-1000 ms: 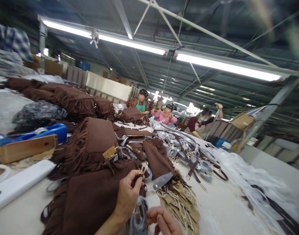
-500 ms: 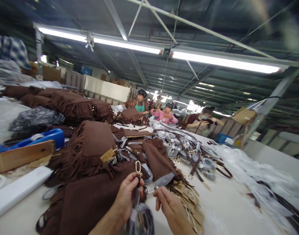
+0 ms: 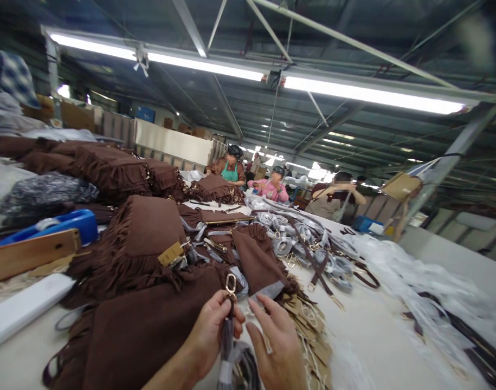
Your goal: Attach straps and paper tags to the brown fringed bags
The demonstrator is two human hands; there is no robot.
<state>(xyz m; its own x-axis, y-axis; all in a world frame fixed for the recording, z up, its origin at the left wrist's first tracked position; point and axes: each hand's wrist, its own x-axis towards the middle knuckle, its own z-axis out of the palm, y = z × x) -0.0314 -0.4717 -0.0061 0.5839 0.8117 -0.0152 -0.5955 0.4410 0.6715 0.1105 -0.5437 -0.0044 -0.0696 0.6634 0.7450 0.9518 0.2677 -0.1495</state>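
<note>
Below a gold clasp (image 3: 231,284), my left hand (image 3: 210,331) pinches the end of a brown strap (image 3: 227,341) wrapped in clear plastic. The rest of the strap hangs coiled beneath. My right hand (image 3: 277,341) is just right of it, fingers apart and slightly bent, with a small pale string or strip near the fingers. A large brown bag panel (image 3: 150,325) lies left of my hands. Behind it sits a fringed brown bag (image 3: 152,227) with a tan tag (image 3: 171,253). Tan paper tags (image 3: 313,336) lie piled at the right.
Plastic-wrapped coiled straps (image 3: 284,244) lie further back. At left are a blue tape dispenser (image 3: 83,227), a phone (image 3: 32,254) and a white box (image 3: 28,311). Clear plastic (image 3: 435,271) covers the right side. Three people work across the table.
The view has shifted slightly. The fingers of my right hand have spread, and the hand has come closer to the strap. The clear plastic piece beside it has lowered. My left hand still holds the strap.
</note>
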